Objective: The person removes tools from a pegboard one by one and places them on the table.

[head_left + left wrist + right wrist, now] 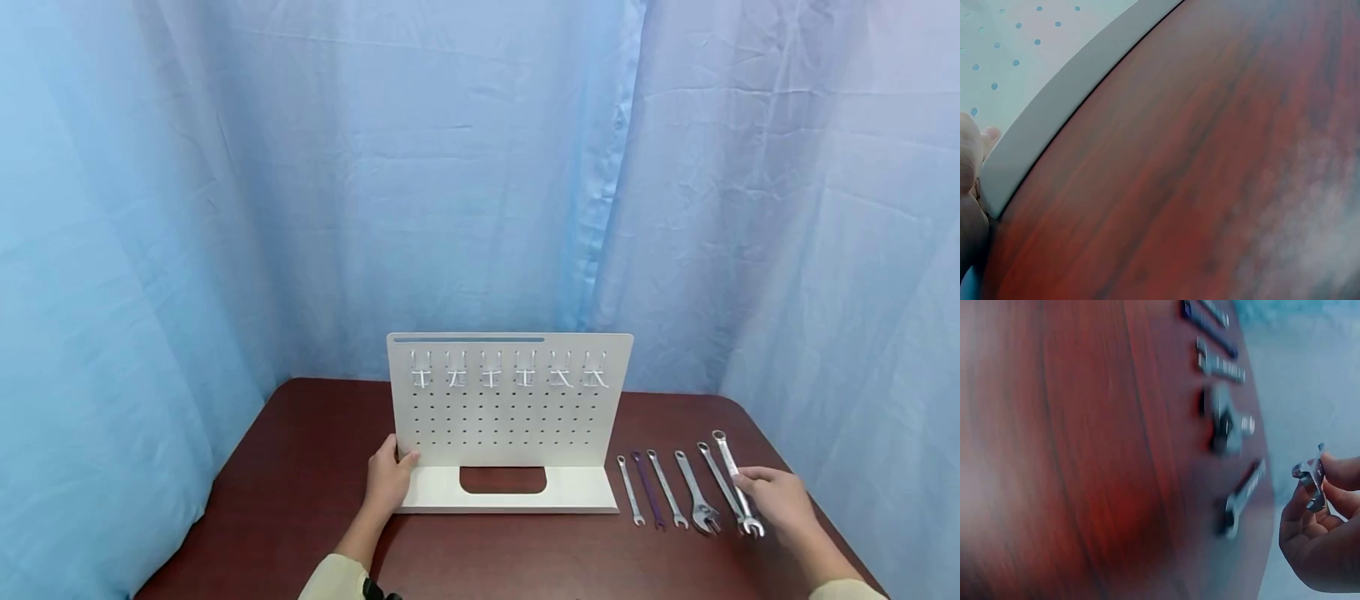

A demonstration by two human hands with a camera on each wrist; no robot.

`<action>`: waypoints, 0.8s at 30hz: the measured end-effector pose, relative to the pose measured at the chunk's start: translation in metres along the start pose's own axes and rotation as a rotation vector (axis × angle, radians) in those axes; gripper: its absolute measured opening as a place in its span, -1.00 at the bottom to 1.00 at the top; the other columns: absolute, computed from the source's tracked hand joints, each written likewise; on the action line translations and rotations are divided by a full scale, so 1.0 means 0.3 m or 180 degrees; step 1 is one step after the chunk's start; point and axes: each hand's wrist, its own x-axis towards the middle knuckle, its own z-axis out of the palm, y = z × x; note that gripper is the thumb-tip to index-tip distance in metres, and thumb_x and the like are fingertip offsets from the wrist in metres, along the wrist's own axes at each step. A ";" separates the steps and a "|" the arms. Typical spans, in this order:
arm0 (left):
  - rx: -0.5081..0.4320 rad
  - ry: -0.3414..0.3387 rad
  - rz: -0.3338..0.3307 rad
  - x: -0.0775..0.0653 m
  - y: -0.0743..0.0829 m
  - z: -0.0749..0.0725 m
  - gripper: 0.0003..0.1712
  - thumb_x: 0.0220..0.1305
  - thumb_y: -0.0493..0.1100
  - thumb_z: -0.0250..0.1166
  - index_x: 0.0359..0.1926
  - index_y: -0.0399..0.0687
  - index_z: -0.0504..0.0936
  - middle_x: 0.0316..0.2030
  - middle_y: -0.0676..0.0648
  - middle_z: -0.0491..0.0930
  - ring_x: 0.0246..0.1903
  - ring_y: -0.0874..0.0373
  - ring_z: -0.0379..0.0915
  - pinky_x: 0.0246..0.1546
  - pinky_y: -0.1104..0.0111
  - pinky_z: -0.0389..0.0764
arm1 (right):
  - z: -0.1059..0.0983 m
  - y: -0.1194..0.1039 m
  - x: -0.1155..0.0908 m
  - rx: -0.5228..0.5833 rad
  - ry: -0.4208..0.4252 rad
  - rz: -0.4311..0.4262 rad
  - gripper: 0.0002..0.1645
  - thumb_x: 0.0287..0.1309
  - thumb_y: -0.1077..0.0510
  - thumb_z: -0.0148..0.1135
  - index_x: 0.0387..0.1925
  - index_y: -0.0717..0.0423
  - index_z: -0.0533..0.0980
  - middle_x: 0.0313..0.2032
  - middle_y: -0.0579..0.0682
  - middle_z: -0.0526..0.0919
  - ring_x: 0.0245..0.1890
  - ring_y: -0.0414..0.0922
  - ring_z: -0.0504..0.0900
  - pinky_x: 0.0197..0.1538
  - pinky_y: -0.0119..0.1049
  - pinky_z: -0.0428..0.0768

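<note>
A white pegboard stand (510, 456) stands upright on the table. My left hand (387, 479) grips its lower left edge, thumb on the front face and the other fingers partly hidden behind. Over on the right, my right hand (777, 498) pinches a silver combination wrench (1316, 482) between thumb and fingers. In the right wrist view this wrench is off the table. Left of it lie another combination wrench (718, 477), an adjustable wrench (694, 492), two small silver wrenches and a purple wrench (647, 486), side by side.
Several white wire hooks (491, 371) with white strips run along the board's upper part. A cutout opens in its base (577, 492). The dark red wooden table (315, 467) has rounded corners, and light blue curtains (420, 167) hang behind it and at both sides.
</note>
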 end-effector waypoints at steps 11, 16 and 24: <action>0.0071 0.0041 -0.0061 0.016 0.020 0.016 -0.73 0.35 -0.32 0.32 0.04 -0.24 0.55 0.05 -0.27 0.63 0.09 -0.10 0.52 0.04 -0.01 0.52 | -0.054 0.150 0.078 -0.0171 0.0094 0.0382 -0.43 0.41 0.10 0.13 0.12 0.61 0.44 -0.03 0.55 0.53 -0.10 0.36 0.53 -0.33 0.00 0.58; 0.0045 0.0067 -0.0106 0.023 0.031 0.037 -0.74 0.34 -0.32 0.33 0.02 -0.24 0.55 0.04 -0.28 0.63 0.06 -0.08 0.52 0.01 0.00 0.52 | -0.062 0.149 0.097 -0.0298 0.0204 0.0339 -0.48 0.37 0.10 0.17 0.03 0.57 0.53 -0.14 0.48 0.60 -0.25 0.25 0.57 -0.46 -0.10 0.52; 0.0094 0.0180 -0.0259 -0.001 0.022 0.035 -0.73 0.37 -0.29 0.31 0.04 -0.23 0.53 0.06 -0.28 0.62 0.03 -0.07 0.52 -0.03 0.02 0.51 | -0.019 0.147 0.108 -0.0382 0.0220 0.0287 -0.53 0.35 0.09 0.19 -0.06 0.52 0.58 -0.30 0.32 0.66 -0.47 0.03 0.56 -0.51 -0.15 0.49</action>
